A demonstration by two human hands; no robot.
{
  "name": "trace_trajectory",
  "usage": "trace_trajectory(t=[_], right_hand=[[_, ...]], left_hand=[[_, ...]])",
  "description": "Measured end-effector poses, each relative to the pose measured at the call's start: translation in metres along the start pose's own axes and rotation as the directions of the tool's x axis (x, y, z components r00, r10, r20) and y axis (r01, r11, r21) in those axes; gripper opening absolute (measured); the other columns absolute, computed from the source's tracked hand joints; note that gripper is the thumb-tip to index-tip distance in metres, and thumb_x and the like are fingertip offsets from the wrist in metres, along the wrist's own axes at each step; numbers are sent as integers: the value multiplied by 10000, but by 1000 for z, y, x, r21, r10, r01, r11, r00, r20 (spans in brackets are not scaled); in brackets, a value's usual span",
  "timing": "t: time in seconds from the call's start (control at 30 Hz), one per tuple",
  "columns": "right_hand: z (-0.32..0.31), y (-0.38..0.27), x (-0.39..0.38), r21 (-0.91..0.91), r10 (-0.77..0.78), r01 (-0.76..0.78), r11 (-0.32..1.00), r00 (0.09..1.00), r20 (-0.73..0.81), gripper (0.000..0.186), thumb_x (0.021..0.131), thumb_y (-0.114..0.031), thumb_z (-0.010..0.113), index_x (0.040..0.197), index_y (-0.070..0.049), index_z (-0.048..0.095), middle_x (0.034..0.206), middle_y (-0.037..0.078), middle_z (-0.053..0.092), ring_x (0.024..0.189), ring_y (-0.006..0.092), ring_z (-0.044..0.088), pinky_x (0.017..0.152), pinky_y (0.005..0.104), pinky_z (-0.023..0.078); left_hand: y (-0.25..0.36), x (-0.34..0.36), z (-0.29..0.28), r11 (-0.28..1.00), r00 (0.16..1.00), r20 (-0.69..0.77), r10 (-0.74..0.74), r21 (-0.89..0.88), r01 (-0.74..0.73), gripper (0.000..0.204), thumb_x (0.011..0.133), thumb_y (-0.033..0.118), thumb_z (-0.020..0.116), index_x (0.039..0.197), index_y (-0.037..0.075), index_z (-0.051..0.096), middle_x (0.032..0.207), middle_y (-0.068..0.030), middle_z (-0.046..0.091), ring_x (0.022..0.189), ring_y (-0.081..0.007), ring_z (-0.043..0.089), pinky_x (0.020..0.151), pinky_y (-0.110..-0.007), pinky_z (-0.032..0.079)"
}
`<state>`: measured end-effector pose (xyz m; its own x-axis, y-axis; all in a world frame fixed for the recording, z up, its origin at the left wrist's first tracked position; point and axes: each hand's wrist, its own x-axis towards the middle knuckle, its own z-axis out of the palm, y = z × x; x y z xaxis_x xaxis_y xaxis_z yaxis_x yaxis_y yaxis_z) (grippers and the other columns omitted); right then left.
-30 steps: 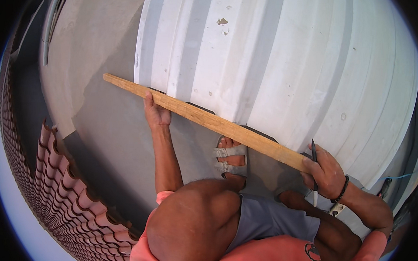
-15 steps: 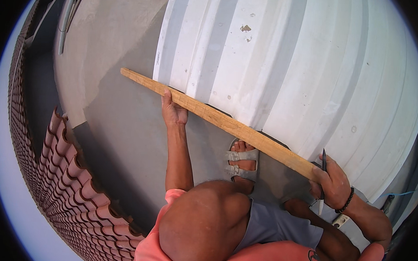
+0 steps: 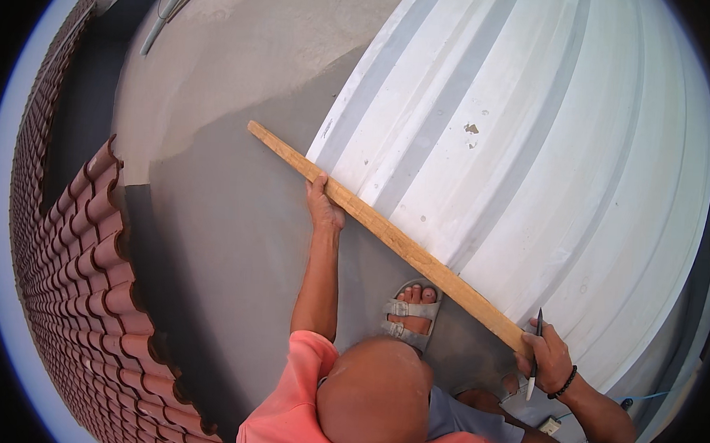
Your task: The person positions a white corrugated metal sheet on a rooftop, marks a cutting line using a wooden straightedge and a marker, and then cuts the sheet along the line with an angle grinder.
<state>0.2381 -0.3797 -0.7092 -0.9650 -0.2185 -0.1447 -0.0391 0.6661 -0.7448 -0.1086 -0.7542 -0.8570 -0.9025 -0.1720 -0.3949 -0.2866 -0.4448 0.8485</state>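
So the wooden batten (image 3: 401, 243) runs at a slant along the near edge of the ribbed white metal sheet (image 3: 523, 173), its far left end poking out past the sheet over the grey floor (image 3: 229, 208) and its near right end up by the right hand (image 3: 553, 361). The left hand (image 3: 324, 206) is closed on it partway along, thumb toward the top, fingers mostly hidden. The right hand pinches the near end and also has a black and white pen (image 3: 539, 328) tucked in its grip; can't really tell how those fingers wrap underneath. Handling-wise, I'd guess it's fairly light, stiff along its length, not fragile, and dry enough to grip, though rough wood might mean splinters. A wide two-handed hold like this looks sensible to me, since one hand alone could let the long end swing. A sandalled foot (image 3: 408, 311) is just beside its near side, and red tiles (image 3: 102, 290) fill the left.
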Motion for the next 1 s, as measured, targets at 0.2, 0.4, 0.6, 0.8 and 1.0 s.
trace_trajectory(t=[0.2, 0.4, 0.6, 0.8, 1.0], right_hand=[[-1, -4, 2, 8, 54, -55, 998, 998, 34, 426, 751, -126, 741, 1110, -26, 536, 1077, 291, 552, 869, 420, 623, 654, 444, 554], [-4, -7, 0, -50, 96, -93, 994, 992, 76, 440, 747, -117, 760, 1110, -39, 525, 931, 197, 539, 727, 363, 599, 575, 432, 509], [-1, -4, 4, -82, 36, -36, 996, 999, 1, 419, 752, -95, 750, 1100, -27, 526, 836, 170, 503, 678, 335, 566, 546, 406, 466], [-11, -1, 14, -149, 5, -9, 989, 1000, -29, 406, 742, -77, 739, 1085, -23, 529, 822, 165, 490, 671, 333, 554, 547, 399, 454], [-14, 12, 16, -149, 4, -12, 989, 999, -52, 416, 730, -90, 739, 1088, -33, 536, 837, 163, 496, 685, 334, 556, 574, 394, 456]], left_hand=[[3, 4, 3, 995, 998, -38, 43, -92, -46, 509, 885, 136, 586, 1360, 97, 404, 1170, -64, 544, 1087, -219, 543, 941, -383, 452], [13, 4, -7, 993, 995, 76, -65, -93, 72, 499, 941, 244, 563, 1384, 96, 384, 1170, -102, 551, 1062, -256, 570, 898, -433, 482], [25, 7, -23, 986, 962, 231, -149, -37, 162, 537, 982, 404, 502, 1398, 93, 361, 1175, -192, 541, 1044, -324, 582, 891, -461, 489], [36, 21, -30, 961, 963, 141, -229, 190, 201, 728, 985, 487, 458, 1475, 17, 197, 1234, -377, 482, 1074, -466, 586, 889, -517, 519], [53, 29, -15, 845, 950, -17, -312, 453, 286, 675, 988, 461, 451, 1405, -58, 339, 1099, -337, 586, 817, -421, 683, 646, -400, 626]])
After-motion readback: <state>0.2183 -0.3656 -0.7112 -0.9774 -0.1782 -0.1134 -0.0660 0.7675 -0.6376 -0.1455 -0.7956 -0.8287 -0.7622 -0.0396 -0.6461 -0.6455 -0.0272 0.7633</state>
